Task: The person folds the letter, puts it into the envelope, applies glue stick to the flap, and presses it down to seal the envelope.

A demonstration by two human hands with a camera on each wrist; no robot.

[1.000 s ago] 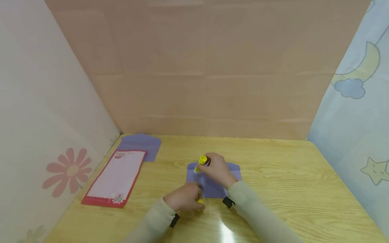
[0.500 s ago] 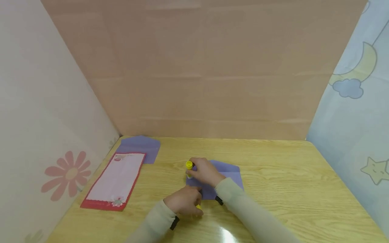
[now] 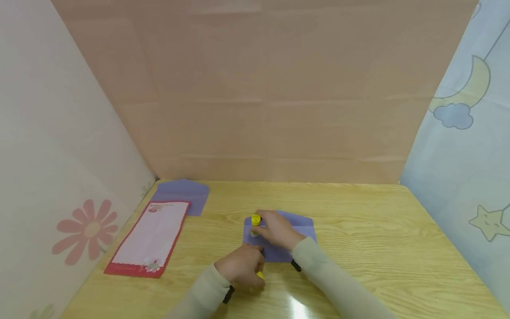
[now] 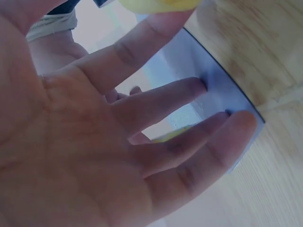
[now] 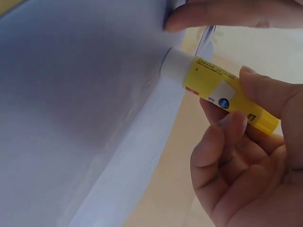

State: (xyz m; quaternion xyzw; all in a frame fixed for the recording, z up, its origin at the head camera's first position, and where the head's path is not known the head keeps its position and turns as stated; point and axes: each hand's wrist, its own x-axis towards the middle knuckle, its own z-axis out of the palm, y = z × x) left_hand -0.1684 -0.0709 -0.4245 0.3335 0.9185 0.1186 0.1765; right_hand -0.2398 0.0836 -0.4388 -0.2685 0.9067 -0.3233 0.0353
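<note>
My right hand grips a yellow glue stick with thumb and fingers. The stick's white end meets the purple envelope near the fold of its opened flap, and faint glue streaks show along there in the right wrist view. At the envelope's near left corner, my left hand rests several fingertips on the paper. Between its thumb and index finger it pinches a small yellow cap, mostly hidden by the hand in the head view.
A second purple envelope lies at the table's far left corner. Just in front of it is a pink sheet of letter paper with a red border. Papered walls stand behind and at both sides of the wooden table.
My right hand has carried the glue stick left and toward me along the envelope, then slightly back right. The left hand stays nearly in place.
</note>
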